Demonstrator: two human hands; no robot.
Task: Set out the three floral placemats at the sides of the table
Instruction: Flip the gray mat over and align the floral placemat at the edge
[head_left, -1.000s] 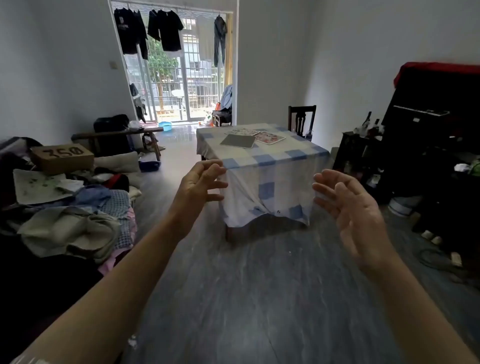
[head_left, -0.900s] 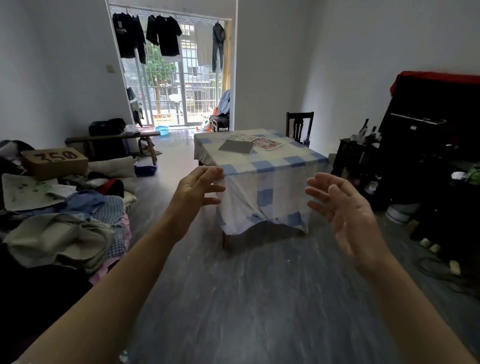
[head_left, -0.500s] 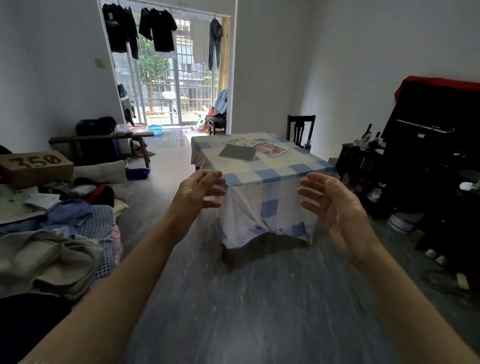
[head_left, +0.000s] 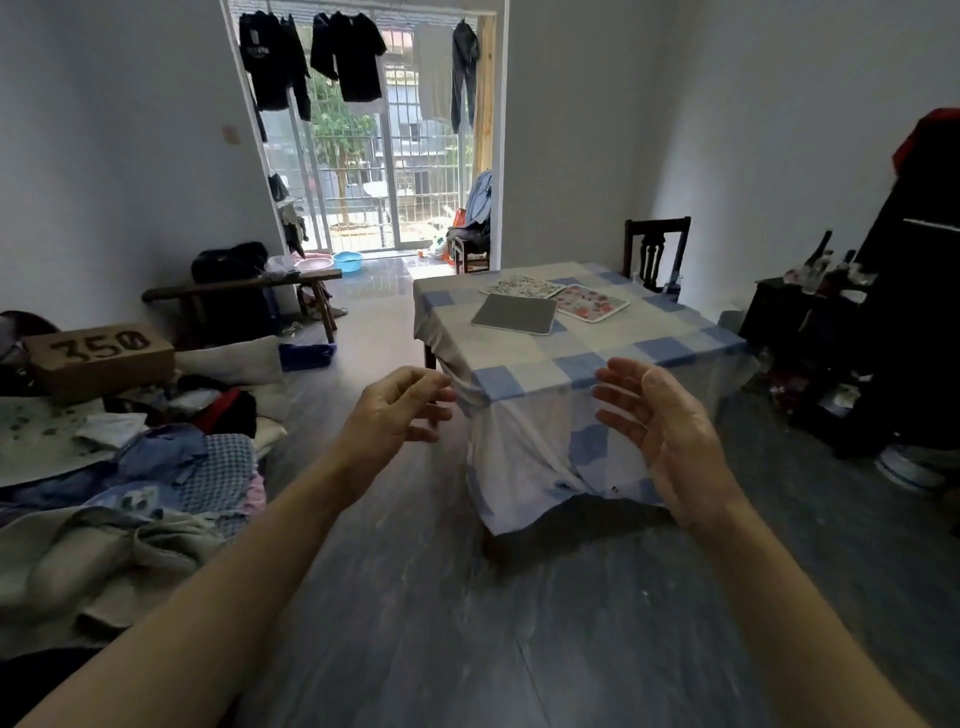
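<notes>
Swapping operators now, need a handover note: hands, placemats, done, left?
Left hand: open, empty, raised short of the table.
Right hand: open, empty, fingers spread.
Placemats: three clustered mid-table. Grey one, apparently face down, nearest; two floral ones behind, the three touching or overlapping.
Done: nothing set out.
Left: reach the table and put one placemat at each of three sides.

The number "350" is printed in large dark figures on the side of a brown cardboard shoebox (head_left: 98, 358), which is set on the heap of clothes at the left. A small pale print is seen on the chest of a black garment (head_left: 267, 62) hung at the balcony door, but it cannot be read.
</notes>
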